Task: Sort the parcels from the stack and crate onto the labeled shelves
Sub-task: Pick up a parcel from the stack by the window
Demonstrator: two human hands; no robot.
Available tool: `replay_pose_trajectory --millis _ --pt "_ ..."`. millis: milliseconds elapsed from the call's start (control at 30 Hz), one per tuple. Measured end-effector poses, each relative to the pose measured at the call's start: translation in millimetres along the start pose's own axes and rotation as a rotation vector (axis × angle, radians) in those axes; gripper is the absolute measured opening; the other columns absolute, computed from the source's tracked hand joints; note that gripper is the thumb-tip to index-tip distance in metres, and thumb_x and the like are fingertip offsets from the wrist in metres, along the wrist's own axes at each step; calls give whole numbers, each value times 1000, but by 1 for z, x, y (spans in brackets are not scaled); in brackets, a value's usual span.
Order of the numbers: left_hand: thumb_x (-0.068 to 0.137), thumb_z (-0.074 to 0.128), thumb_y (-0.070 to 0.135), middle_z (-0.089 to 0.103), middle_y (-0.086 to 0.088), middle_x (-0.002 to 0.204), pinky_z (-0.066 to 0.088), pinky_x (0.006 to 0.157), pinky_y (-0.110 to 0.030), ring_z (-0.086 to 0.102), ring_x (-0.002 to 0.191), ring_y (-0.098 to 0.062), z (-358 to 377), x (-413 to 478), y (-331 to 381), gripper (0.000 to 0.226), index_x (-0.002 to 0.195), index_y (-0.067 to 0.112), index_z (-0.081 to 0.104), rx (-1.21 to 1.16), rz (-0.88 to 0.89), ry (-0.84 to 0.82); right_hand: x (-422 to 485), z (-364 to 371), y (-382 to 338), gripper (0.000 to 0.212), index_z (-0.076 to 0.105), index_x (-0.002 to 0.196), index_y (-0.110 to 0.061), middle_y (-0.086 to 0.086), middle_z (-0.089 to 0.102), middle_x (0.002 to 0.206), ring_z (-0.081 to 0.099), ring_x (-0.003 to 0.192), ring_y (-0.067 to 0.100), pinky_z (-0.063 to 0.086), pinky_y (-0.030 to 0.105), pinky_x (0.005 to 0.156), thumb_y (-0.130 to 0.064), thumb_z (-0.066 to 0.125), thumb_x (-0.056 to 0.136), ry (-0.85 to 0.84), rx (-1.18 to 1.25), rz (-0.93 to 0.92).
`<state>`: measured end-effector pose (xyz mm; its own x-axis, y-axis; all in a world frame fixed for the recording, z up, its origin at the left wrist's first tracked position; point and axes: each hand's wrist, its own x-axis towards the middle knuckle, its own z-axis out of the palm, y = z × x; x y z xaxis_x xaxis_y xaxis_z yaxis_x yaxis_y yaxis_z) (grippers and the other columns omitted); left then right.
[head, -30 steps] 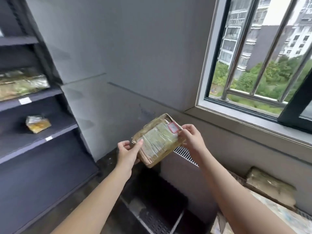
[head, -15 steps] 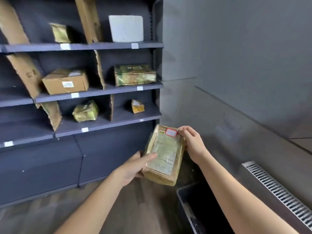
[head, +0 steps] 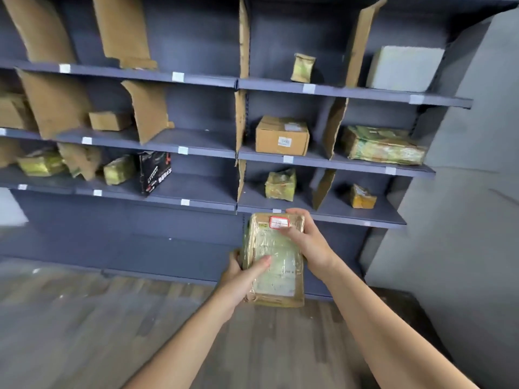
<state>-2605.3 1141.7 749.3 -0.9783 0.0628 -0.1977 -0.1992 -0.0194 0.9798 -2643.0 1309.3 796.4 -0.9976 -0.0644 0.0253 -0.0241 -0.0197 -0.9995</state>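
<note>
Both hands occupied, one item. Flat rectangular parcel of brown card wrapped in glossy clear tape (head: 276, 265), held in front of me at the middle of the view, face up towards the camera.

Left hand (head: 241, 276): grips the near-left long edge, thumb laid across the face, fingers out of sight underneath.
Right hand (head: 306, 242): wraps the far-right corner, fingers curled over the top edge, thumb beside the white sticker with a red border (head: 279, 222). I cannot read the writing on that sticker with confidence.

Key relation: the parcel's long axis runs away from me, near end low, far end pointing at the dark grey-blue metal shelving (head: 207, 151). The far end sits just under the front lip of the lowest shelf, roughly in line with the bay holding a small green-taped bundle (head: 280, 184). The right hand is the one nearer the shelves; the left is the trailing support.

Judgement: carrying step, destination not yet settled. The small white shelf tags (head: 183, 150) are too blurred to match. Upright cardboard dividers (head: 241, 122) narrow each bay, so I would go in end-first.
</note>
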Motion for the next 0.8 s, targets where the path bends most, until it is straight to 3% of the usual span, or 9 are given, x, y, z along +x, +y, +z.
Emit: replay_pose_trajectory --millis 100,200,367,800 --pt "74 77 53 65 14 112 51 81 -26 63 100 -4 -59 6 -1 61 121 29 46 -15 0 100 25 61 -1 42 53 117 -28 6 66 107 67 94 20 55 38 86 -26 75 82 -75 -4 4" --pt "71 78 57 67 13 110 53 92 -36 65 100 -8 -109 9 3 62 116 30 48 -11 -7 201 50 115 3 36 52 118 -27 3 65 104 67 92 17 55 32 79 -18 70 88 -141 2 10" --pt "63 78 61 67 11 111 52 94 -41 66 102 -10 -191 16 8 66 113 30 48 -31 -23 316 94 205 11 37 54 114 -32 2 67 104 68 92 20 55 42 88 -20 72 84 -249 25 35" --pt "74 78 48 69 9 107 55 83 -33 68 95 -10 -401 96 39 51 113 28 51 -36 -31 655 244 439 30 34 54 115 -25 9 66 105 68 90 24 55 43 83 -7 66 89 -541 190 140"
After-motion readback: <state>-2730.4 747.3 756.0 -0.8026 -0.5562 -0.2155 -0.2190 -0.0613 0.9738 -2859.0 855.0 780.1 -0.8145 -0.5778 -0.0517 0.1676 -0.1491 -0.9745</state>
